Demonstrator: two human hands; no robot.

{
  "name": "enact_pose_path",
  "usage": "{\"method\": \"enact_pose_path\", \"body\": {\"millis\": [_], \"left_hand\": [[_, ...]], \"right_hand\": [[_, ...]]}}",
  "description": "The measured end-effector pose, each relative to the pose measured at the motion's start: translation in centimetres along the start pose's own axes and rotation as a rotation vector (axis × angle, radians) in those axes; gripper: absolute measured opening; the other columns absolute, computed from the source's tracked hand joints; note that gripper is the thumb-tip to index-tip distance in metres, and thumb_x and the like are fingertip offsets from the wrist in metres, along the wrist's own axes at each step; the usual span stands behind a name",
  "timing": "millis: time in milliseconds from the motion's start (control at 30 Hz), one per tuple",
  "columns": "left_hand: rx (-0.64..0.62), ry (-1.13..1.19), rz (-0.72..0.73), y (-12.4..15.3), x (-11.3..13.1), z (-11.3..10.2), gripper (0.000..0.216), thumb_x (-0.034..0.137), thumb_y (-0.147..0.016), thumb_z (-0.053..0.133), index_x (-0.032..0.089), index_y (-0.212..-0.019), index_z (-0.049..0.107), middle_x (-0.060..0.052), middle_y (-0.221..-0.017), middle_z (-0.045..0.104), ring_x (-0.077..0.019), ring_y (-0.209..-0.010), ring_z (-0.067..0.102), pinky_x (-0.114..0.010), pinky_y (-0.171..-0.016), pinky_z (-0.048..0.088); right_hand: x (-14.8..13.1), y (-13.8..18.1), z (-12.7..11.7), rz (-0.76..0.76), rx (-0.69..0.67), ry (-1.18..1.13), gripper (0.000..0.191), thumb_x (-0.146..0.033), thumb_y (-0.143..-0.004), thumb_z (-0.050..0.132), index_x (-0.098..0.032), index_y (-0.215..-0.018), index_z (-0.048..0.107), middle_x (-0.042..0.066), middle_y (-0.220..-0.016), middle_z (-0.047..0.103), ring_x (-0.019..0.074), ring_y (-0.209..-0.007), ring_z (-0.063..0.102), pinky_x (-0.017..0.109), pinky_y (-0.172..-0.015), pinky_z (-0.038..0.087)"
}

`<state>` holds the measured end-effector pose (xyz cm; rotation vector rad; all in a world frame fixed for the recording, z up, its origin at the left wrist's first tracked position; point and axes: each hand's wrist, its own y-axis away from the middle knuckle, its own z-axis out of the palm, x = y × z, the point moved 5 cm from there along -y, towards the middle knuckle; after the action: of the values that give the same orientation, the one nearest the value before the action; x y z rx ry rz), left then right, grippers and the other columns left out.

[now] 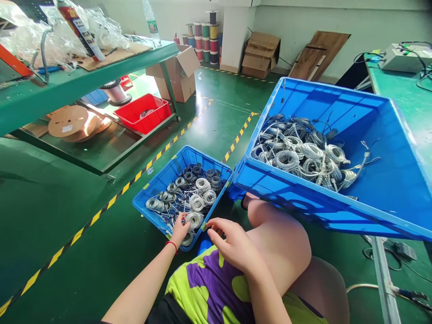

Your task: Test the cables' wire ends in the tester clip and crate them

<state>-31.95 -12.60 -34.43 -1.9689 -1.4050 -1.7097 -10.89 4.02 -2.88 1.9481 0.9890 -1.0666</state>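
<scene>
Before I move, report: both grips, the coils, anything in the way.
Left grip at a pale coil in the smaller blue bin, closure unclear. Right grip part-open, apparently empty. Neighboring coils crowd close.

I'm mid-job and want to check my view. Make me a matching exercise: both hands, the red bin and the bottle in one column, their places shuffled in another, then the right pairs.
Things
1. Left hand
2. Right hand
3. Red bin
4. Bottle

Places
A. Standing on the bench
B. Over the lap
C. At a white coil
D. Below the bench top

Right pairs: 1-C, 2-B, 3-D, 4-A
</scene>
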Motion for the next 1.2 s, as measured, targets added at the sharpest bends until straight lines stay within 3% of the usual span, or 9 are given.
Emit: {"method": "enact_pose_path", "body": {"millis": [233, 567, 700, 800, 900, 1033, 1200], "left_hand": [[-0.093, -0.13, -0.013, -1.8, -1.3, 0.4, 0.033, 0.037, -0.111, 0.08, 0.017, -0.136, 0.075, -0.011, -0.134, 0.078, -0.0272, -0.114, 0.079, -0.048, -0.098, 0.07], [-0.056, -0.317, -0.104, -3.1, -3.4, -0.3, 0.036, 0.038, -0.111, 0.079, 0.017, -0.14, 0.073, -0.012, -0.137, 0.077, -0.0274, -0.114, 0.079, -0.048, -0.097, 0.071], [-0.007, -0.417, -0.036, -2.4, -3.0, -1.0, 0.037, 0.039, -0.111, 0.079, 0.017, -0.14, 0.073, -0.012, -0.137, 0.077, -0.0276, -0.114, 0.079, -0.048, -0.098, 0.07], [0.045, -0.529, 0.076, -1.1, -2.4, -1.5, 0.039, 0.039, -0.111, 0.079, 0.018, -0.143, 0.072, -0.013, -0.144, 0.074, -0.0312, -0.125, 0.076, -0.055, -0.106, 0.067], [0.0, -0.637, 0.227, 0.2, -1.5, -0.5, 0.043, 0.039, -0.11, 0.079, 0.019, -0.148, 0.071, -0.015, -0.157, 0.068, -0.0362, -0.141, 0.068, -0.063, -0.119, 0.059], [-0.122, -0.747, 0.379, 0.9, -0.8, 2.7, 0.061, 0.039, -0.106, 0.083, 0.023, -0.162, 0.064, -0.016, -0.18, 0.05, -0.0432, -0.164, 0.048, -0.071, -0.135, 0.04], [-0.161, -0.879, 0.356, 0.1, -1.5, 4.9, 0.062, 0.045, -0.109, 0.078, 0.025, -0.165, 0.061, -0.016, -0.177, 0.053, -0.0442, -0.164, 0.047, -0.074, -0.137, 0.033]], "right_hand": [[-0.3, 0.0, -0.2, -0.008, 0.022, 0.027, 0.024, -0.027, -0.109, 0.062, -0.021, -0.117, 0.084, 0.008, -0.107, 0.086, 0.0265, -0.096, 0.078, 0.036, -0.084, 0.055], [-0.3, 0.0, -0.2, -0.011, 0.015, 0.009, 0.025, -0.028, -0.109, 0.062, -0.02, -0.118, 0.084, 0.007, -0.103, 0.085, 0.025, -0.093, 0.077, 0.034, -0.078, 0.053], [0.2, 0.1, -0.9, 0.009, 0.057, -0.069, 0.024, -0.031, -0.108, 0.063, -0.021, -0.116, 0.084, 0.007, -0.104, 0.086, 0.025, -0.092, 0.077, 0.033, -0.076, 0.053], [1.3, 0.1, -1.6, 0.061, 0.166, -0.175, 0.03, -0.04, -0.108, 0.061, -0.021, -0.112, 0.083, 0.008, -0.098, 0.085, 0.0257, -0.088, 0.077, 0.034, -0.074, 0.055], [2.4, 0.1, -2.0, 0.1, 0.248, -0.252, 0.036, -0.047, -0.108, 0.059, -0.02, -0.109, 0.082, 0.009, -0.094, 0.084, 0.0276, -0.089, 0.078, 0.036, -0.076, 0.058], [2.3, 0.0, -1.6, 0.091, 0.224, -0.244, 0.035, -0.047, -0.108, 0.059, -0.02, -0.108, 0.081, 0.009, -0.097, 0.084, 0.027, -0.089, 0.077, 0.036, -0.077, 0.057], [1.2, 0.2, -1.5, 0.059, 0.175, -0.168, 0.029, -0.039, -0.107, 0.059, -0.02, -0.106, 0.081, 0.007, -0.096, 0.084, 0.0244, -0.083, 0.073, 0.035, -0.075, 0.053]]}}
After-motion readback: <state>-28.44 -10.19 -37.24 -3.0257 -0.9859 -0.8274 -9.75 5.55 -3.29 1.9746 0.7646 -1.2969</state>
